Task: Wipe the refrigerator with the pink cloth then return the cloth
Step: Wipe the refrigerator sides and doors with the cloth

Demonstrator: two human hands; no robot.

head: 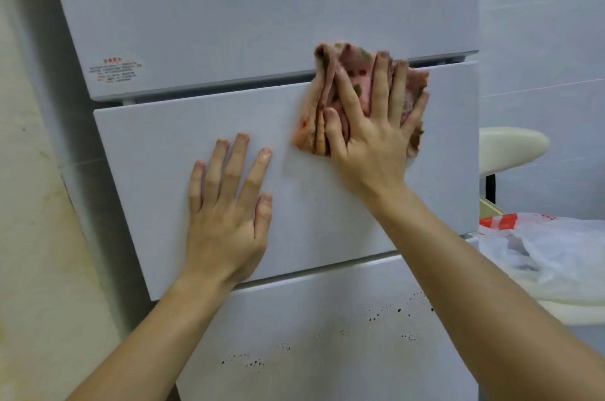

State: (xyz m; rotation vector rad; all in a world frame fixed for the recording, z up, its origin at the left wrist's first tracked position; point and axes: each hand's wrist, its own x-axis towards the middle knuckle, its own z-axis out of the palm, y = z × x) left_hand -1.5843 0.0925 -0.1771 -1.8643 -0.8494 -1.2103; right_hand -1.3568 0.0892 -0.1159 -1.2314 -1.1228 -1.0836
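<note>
The white refrigerator [229, 24] fills the view, with an upper door, a middle drawer front and a lower door. A crumpled pink cloth [327, 99] with a dark pattern lies against the top right of the middle drawer and overlaps the gap under the upper door. My right hand [373, 135] presses flat on the cloth with fingers spread and straight. My left hand [229, 204] rests flat on the bare drawer front to the left, fingers straight, holding nothing.
Dark specks dot the lower door [327, 335]. A label sticker [116, 69] sits low on the upper door. A stained cream wall [29, 204] stands at the left. At the right are a white stool [510, 147] and a plastic bag [550, 250] on a surface.
</note>
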